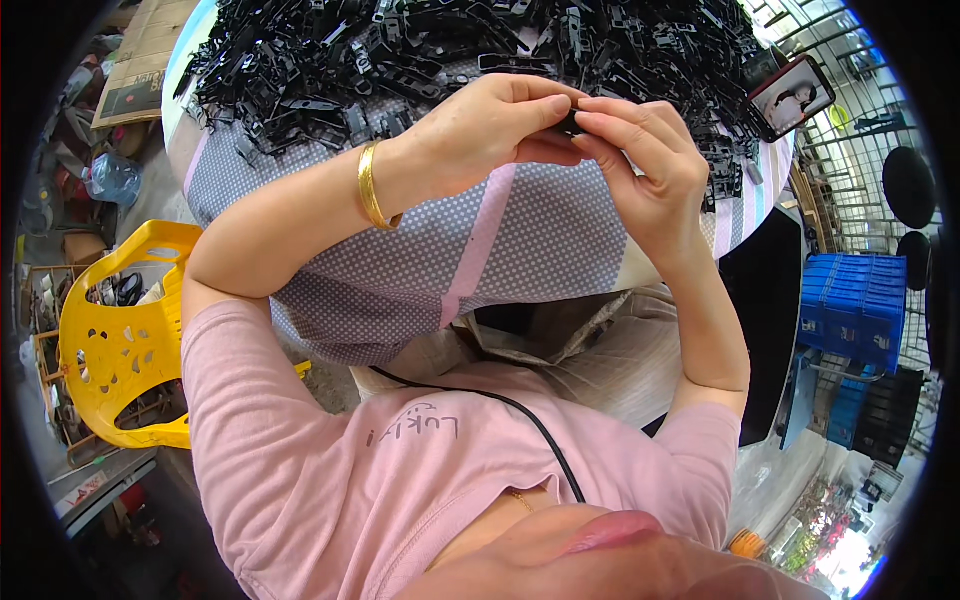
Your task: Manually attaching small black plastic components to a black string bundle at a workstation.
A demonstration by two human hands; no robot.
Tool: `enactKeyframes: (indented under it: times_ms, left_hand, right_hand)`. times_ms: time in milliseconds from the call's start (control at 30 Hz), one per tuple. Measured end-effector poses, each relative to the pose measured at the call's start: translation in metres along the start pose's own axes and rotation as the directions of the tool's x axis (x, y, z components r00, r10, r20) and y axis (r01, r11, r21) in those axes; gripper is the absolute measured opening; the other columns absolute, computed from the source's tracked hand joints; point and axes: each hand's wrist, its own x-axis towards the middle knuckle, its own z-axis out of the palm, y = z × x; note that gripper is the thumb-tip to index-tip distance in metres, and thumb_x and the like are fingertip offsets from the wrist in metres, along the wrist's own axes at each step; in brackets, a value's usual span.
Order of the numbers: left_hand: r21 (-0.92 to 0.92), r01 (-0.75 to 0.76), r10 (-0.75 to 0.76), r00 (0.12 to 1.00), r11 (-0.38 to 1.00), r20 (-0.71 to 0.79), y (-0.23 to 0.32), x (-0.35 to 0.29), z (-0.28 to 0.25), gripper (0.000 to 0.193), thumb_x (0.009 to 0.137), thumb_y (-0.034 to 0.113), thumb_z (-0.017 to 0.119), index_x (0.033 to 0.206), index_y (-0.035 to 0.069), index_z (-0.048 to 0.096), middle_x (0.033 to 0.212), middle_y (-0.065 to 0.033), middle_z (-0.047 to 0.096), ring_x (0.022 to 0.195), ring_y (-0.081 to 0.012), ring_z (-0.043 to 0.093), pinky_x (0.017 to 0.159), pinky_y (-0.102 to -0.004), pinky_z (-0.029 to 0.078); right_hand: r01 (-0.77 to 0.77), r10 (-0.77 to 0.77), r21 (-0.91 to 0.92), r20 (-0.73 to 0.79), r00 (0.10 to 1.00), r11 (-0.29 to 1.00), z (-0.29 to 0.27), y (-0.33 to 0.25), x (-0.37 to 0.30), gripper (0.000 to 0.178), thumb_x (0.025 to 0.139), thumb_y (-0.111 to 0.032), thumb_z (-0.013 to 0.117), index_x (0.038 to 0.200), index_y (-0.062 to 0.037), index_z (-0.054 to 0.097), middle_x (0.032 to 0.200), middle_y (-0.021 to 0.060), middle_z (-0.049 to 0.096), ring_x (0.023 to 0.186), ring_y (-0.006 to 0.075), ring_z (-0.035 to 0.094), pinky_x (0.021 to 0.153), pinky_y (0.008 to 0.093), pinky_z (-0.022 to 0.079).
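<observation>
Above the near side of a heap of small black plastic parts (330, 70), my two hands meet with their fingertips together. A small black piece (571, 122), mostly covered by fingers, is pinched between them. My left hand (495, 125), with a gold bangle (368, 188) at its wrist, has its thumb and fingers closed on one side of the piece. From the other side, my right hand (652, 160) grips it between thumb and curled fingers. The piece's exact shape is hidden. Below both hands, a grey dotted tablecloth (400, 250) with pink stripes drapes over the table edge.
A phone (792, 98) leans at the table's right edge. Beside me on the left stands a yellow plastic chair (105, 340), with a clear water jug (115, 180) farther back. Blue crates (852, 310) are stacked at right, near a wire grid. A black cable (500, 395) crosses my shirt.
</observation>
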Motion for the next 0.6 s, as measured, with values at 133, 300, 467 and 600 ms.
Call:
enactKeyframes:
  times_ms: [133,300,467,600]
  left_hand:
    - [0.001,-0.069,0.068,0.995,0.998,0.076,0.003,-0.001,-0.001,0.032,0.093,0.016,0.045,0.116,-0.005,0.050,0.104,-0.0137,0.059,0.090,-0.0187,0.061,0.083,-0.0309,0.052]
    - [-0.051,-0.099,0.106,0.980,0.994,0.168,0.002,0.003,-0.003,0.034,0.093,0.019,0.047,0.118,-0.003,0.050,0.104,-0.0121,0.059,0.092,-0.0179,0.060,0.084,-0.0317,0.051]
    - [-0.043,-0.009,0.015,0.992,0.999,0.126,0.004,0.002,0.001,0.036,0.093,0.016,0.045,0.124,-0.003,0.044,0.103,-0.0122,0.059,0.089,-0.0196,0.063,0.084,-0.0322,0.051]
    - [0.152,0.049,-0.069,0.990,0.987,0.127,0.000,-0.004,0.004,0.038,0.093,0.016,0.046,0.126,-0.003,0.041,0.100,-0.0103,0.059,0.090,-0.0193,0.063,0.080,-0.0280,0.051]
  right_hand:
    - [0.080,-0.082,-0.111,-0.009,0.997,0.991,-0.005,0.005,0.000,0.022,0.068,-0.006,0.071,0.090,-0.0076,0.069,0.096,0.0021,0.066,0.088,0.0182,0.056,0.074,0.0266,0.044]
    - [0.208,-0.218,-0.206,-0.029,0.975,0.956,-0.005,0.014,-0.004,0.022,0.071,-0.013,0.070,0.093,-0.0097,0.069,0.101,0.0021,0.065,0.101,0.0236,0.054,0.083,0.0323,0.041]
    - [-0.046,0.064,0.302,-0.051,0.997,0.952,-0.016,0.032,0.004,0.025,0.081,-0.016,0.063,0.103,-0.0040,0.063,0.101,0.0081,0.064,0.088,0.0170,0.059,0.074,0.0263,0.047]
    - [-0.290,0.250,-0.150,-0.237,0.939,0.945,-0.040,0.122,0.046,0.024,0.088,-0.017,0.054,0.107,-0.0065,0.062,0.095,0.0083,0.067,0.085,0.0125,0.063,0.074,0.0228,0.047]
